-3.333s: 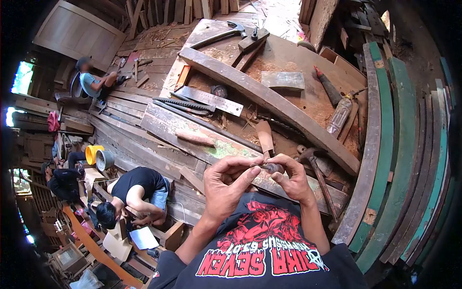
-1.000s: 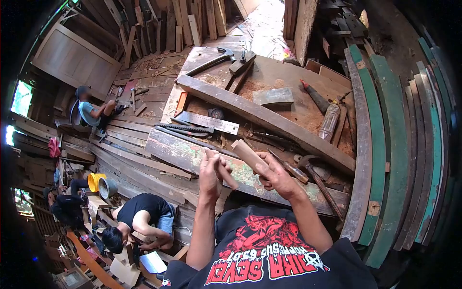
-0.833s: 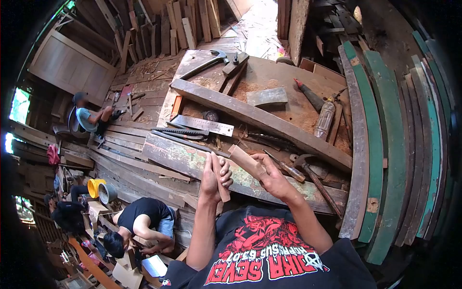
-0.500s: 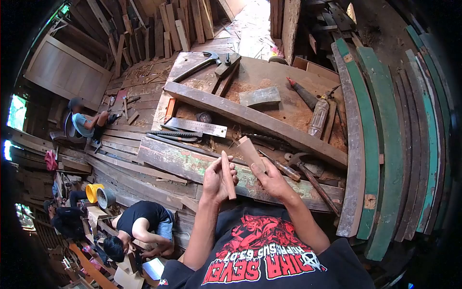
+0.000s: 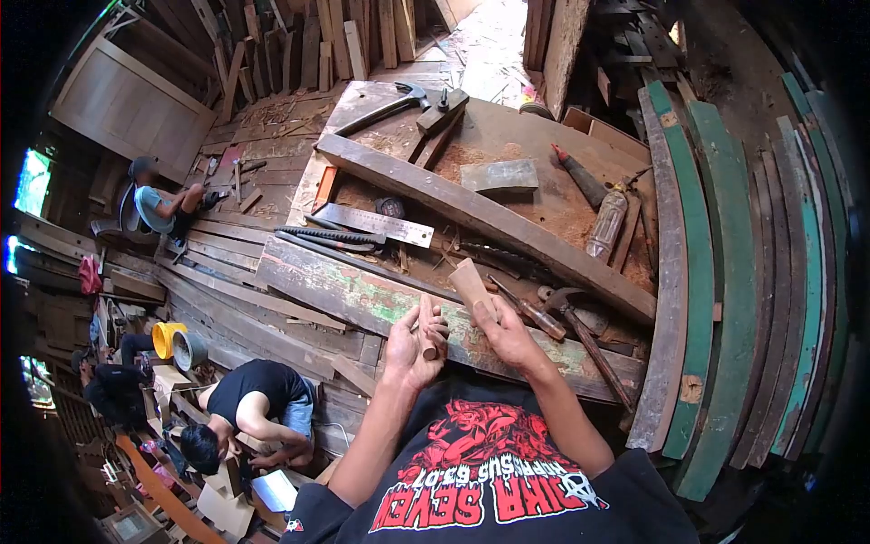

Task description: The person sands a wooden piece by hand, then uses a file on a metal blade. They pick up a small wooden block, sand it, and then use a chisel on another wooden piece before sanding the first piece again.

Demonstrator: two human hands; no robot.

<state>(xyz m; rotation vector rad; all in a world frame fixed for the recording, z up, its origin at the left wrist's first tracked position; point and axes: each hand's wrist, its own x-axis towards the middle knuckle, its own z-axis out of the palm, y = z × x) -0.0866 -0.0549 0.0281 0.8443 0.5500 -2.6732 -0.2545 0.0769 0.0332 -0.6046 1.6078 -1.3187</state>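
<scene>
My left hand (image 5: pixel 405 349) is closed around a slim reddish-brown wooden stick (image 5: pixel 427 315), its blunt end pointing back toward me. In my right hand (image 5: pixel 509 337) is a short, flat wooden piece (image 5: pixel 468 282), gripped at its lower end and tilted up and away. Both hands are over the near edge of the workbench, above a worn plank with green paint (image 5: pixel 349 293). Just right of my right hand lie a chisel (image 5: pixel 541 320) and a hammer with a wooden handle (image 5: pixel 594 349).
A long beam (image 5: pixel 489 227) crosses the bench. Around it lie a try square (image 5: pixel 376 224), a claw hammer (image 5: pixel 385 109), a grey block (image 5: pixel 498 176) and a bottle (image 5: pixel 604 222). Green boards (image 5: pixel 716 299) stand right. One person (image 5: pixel 263 403) bends over work at lower left; another (image 5: pixel 161 204) sits further back.
The stick in my left hand has tipped, so its near end now faces me more. The flat piece in my right hand has turned slightly. The view has shifted a little.
</scene>
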